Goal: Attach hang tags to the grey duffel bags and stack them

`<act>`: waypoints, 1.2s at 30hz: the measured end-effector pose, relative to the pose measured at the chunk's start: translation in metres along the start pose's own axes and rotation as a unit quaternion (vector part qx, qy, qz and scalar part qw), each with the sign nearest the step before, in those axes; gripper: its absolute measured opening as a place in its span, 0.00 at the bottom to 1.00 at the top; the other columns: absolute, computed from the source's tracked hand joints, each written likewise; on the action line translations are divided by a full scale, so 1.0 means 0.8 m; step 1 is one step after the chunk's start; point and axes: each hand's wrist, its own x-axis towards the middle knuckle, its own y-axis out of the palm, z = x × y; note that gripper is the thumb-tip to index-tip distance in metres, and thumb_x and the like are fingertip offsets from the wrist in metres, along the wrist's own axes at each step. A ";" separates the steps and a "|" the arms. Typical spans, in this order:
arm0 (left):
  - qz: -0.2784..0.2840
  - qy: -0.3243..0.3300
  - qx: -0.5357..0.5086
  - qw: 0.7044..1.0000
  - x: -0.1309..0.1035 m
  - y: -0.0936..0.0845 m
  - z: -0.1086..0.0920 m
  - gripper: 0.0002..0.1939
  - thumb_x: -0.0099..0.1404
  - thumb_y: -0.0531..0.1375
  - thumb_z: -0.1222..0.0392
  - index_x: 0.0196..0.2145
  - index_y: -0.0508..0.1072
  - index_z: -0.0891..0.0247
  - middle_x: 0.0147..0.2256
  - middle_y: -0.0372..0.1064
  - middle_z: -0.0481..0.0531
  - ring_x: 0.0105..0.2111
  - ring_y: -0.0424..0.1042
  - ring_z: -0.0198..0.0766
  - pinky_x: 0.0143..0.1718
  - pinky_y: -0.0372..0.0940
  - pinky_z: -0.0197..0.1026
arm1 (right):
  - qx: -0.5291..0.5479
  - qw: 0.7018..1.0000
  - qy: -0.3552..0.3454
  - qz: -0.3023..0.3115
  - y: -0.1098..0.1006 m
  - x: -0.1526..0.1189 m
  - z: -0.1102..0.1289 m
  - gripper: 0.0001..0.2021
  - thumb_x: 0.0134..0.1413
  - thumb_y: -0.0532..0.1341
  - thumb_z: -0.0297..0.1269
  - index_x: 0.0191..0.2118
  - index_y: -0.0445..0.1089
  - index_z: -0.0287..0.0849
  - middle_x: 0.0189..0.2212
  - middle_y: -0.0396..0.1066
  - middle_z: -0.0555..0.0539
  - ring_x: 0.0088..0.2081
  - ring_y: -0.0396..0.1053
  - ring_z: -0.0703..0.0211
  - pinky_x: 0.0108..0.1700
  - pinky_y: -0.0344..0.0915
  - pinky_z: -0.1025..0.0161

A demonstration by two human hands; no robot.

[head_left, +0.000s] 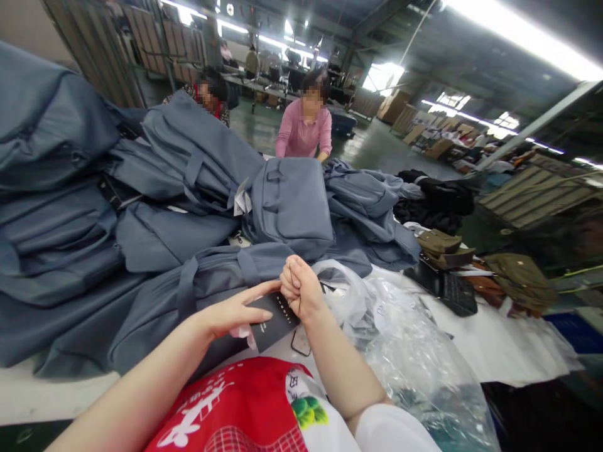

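Mostly dk gry, wht-lettered tag (277,325), held

A long white fluorescent light (522,36) glows at two o'clock; at one, a bright four-sided window (382,78) shines above glossy grey-green floor (365,149).

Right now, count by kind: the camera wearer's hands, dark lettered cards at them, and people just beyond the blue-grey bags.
Left hand and right hand: 2
Lettered card: 1
Person in pink and partly hidden person: 2
Total: 5
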 end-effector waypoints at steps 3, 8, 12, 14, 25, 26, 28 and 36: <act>0.021 0.024 0.002 0.999 -0.004 0.006 0.008 0.35 0.54 0.65 0.58 0.59 0.60 0.60 0.57 0.62 0.56 0.54 0.64 0.47 0.55 0.60 0.48 | 0.046 0.999 -0.015 -0.013 -0.009 0.000 0.012 0.14 0.55 0.62 0.37 0.27 0.55 0.42 0.15 0.44 0.61 0.16 0.33 0.72 0.14 0.35 0.75; -0.048 0.032 0.064 0.996 -0.001 0.017 0.023 0.28 0.54 0.65 0.57 0.52 0.66 0.63 0.47 0.71 0.56 0.47 0.70 0.46 0.52 0.64 0.50 | 0.021 0.998 -0.044 -0.040 -0.021 0.003 0.018 0.10 0.54 0.61 0.38 0.29 0.58 0.43 0.16 0.44 0.59 0.17 0.41 0.70 0.16 0.45 0.74; -0.170 0.106 0.261 0.944 -0.007 0.012 0.032 0.23 0.56 0.62 0.61 0.51 0.68 0.62 0.47 0.72 0.55 0.47 0.70 0.45 0.54 0.63 0.50 | -0.072 0.989 -0.087 -0.097 -0.042 0.003 0.016 0.11 0.52 0.62 0.40 0.28 0.59 0.43 0.18 0.51 0.56 0.25 0.58 0.65 0.30 0.60 0.68; -0.250 0.163 0.401 0.866 -0.013 0.010 0.035 0.22 0.59 0.59 0.63 0.52 0.67 0.61 0.49 0.70 0.55 0.49 0.69 0.44 0.54 0.63 0.48 | -0.141 0.981 -0.078 -0.110 -0.054 -0.002 0.012 0.11 0.51 0.63 0.41 0.28 0.61 0.43 0.18 0.54 0.56 0.26 0.59 0.65 0.32 0.59 0.67; -0.270 0.326 0.730 0.537 -0.022 0.019 0.056 0.23 0.65 0.52 0.69 0.57 0.62 0.64 0.53 0.69 0.59 0.37 0.75 0.41 0.33 0.69 0.40 | -0.138 0.983 0.119 0.018 -0.027 -0.033 -0.045 0.22 0.51 0.58 0.57 0.28 0.65 0.39 0.20 0.61 0.52 0.23 0.58 0.65 0.30 0.59 0.65; -0.262 0.312 0.723 0.558 -0.022 0.022 0.056 0.22 0.65 0.53 0.66 0.57 0.63 0.65 0.54 0.67 0.60 0.38 0.75 0.41 0.34 0.69 0.40 | -0.155 0.983 0.099 0.016 -0.026 -0.033 -0.045 0.19 0.51 0.60 0.53 0.27 0.64 0.39 0.18 0.59 0.53 0.23 0.58 0.65 0.30 0.58 0.65; -0.248 0.277 0.691 0.620 -0.023 0.026 0.053 0.22 0.65 0.55 0.57 0.55 0.64 0.65 0.55 0.65 0.61 0.41 0.74 0.42 0.37 0.70 0.40 | -0.212 0.975 0.066 0.016 -0.027 -0.031 -0.044 0.16 0.53 0.59 0.49 0.26 0.62 0.40 0.16 0.56 0.55 0.21 0.56 0.66 0.29 0.57 0.66; -0.311 0.108 0.597 0.731 -0.028 0.004 0.020 0.21 0.59 0.61 0.52 0.49 0.69 0.58 0.49 0.70 0.54 0.44 0.72 0.45 0.44 0.67 0.42 | -0.547 0.828 0.068 0.103 -0.036 -0.036 -0.030 0.15 0.60 0.53 0.41 0.24 0.60 0.40 0.17 0.60 0.54 0.20 0.56 0.68 0.24 0.50 0.69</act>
